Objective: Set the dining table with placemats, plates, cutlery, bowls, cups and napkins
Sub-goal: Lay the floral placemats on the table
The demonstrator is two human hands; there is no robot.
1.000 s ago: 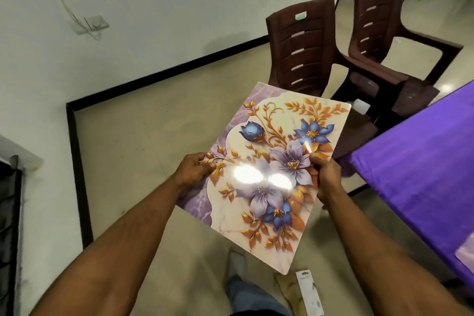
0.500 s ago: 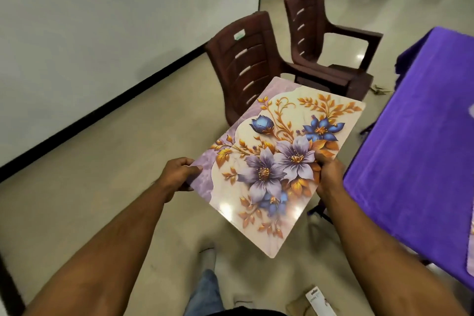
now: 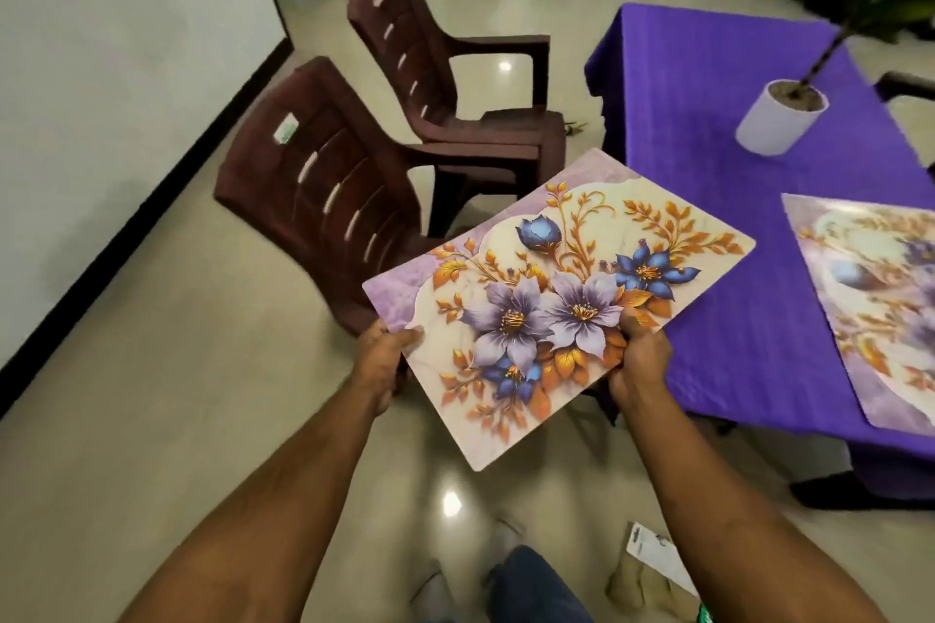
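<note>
Our left hand pinches the floral placemat by its near-left edge, thumb on top; the right hand grips its near-right edge likewise — long axis slanting up toward the table, which lies right, nearer our right hand, one placemat laid there already.

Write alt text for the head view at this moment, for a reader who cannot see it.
Both hands, left hand and right hand, hold a floral placemat by its near edges above the floor, beside a purple-clothed table. A matching placemat and a white plant pot sit on the table; two brown chairs stand left.
</note>
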